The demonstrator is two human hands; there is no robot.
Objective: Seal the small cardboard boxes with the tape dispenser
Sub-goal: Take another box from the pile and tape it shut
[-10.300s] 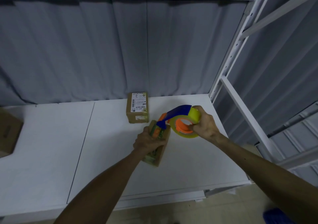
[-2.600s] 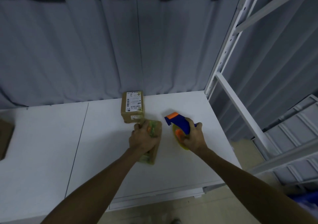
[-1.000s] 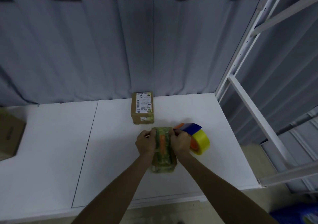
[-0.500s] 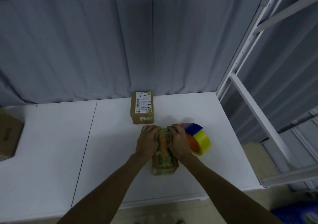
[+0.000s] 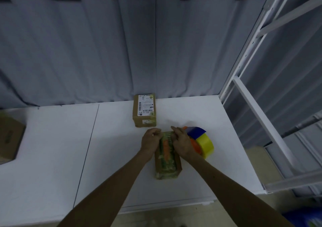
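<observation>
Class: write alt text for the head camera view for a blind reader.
A person's left hand grips and right hand presses the far end of a small cardboard box on a white table. A tape dispenser lies just right of it, and a labelled box sits behind.

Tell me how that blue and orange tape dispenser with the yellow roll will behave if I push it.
The blue and orange tape dispenser probably slides rather than rolls, since its frame also seems to rest on the smooth white table. It looks like rigid plastic, so likely stiff and fairly light.
</observation>
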